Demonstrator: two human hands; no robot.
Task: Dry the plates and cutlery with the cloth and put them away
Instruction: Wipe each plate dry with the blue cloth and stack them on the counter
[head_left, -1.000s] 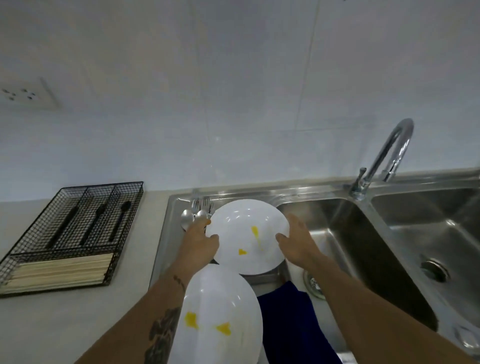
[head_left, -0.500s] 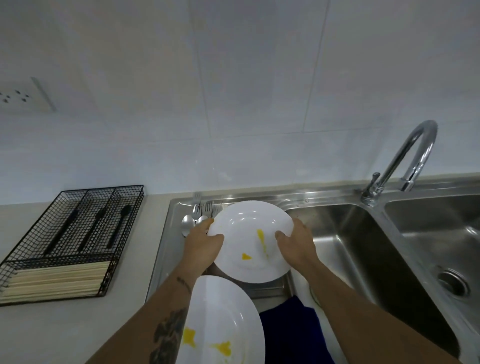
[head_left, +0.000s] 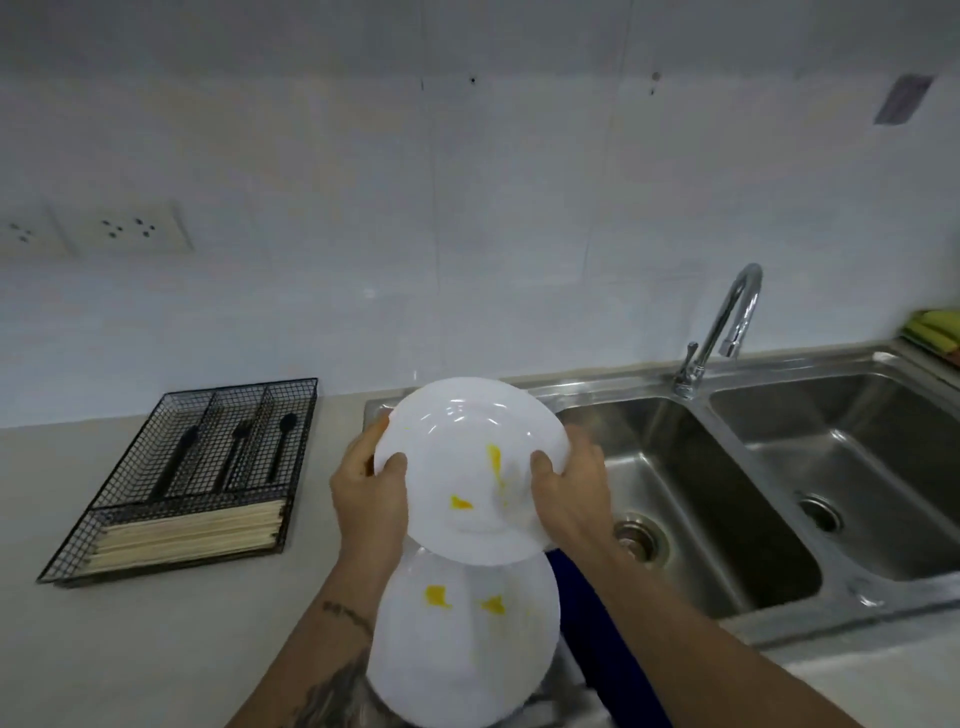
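Both hands hold the upper plate (head_left: 467, 467) by its rim: the left hand (head_left: 369, 493) curls around the left edge with its thumb on the face, and the right hand (head_left: 569, 491) clamps the right edge the same way. A second ago this plate lay low on the drainer beside the sink (head_left: 675, 467), with the hands just closing on its edges; now it is lifted clear and tilted toward the camera, its yellow marks between the two thumbs. The cutlery that showed just beyond the left hand earlier is now hidden behind the raised plate. Directly below the grip, the second plate (head_left: 467, 639) lies flat, its far edge overlapped by the held one. The blue cloth (head_left: 592, 634) lies under the right forearm, just right of the lower plate. Well left of the left hand, the wire tray (head_left: 291, 447) sits on the counter (head_left: 130, 639) with black utensils and chopsticks, unmoved. The tap (head_left: 727, 322) stands beyond the right hand.
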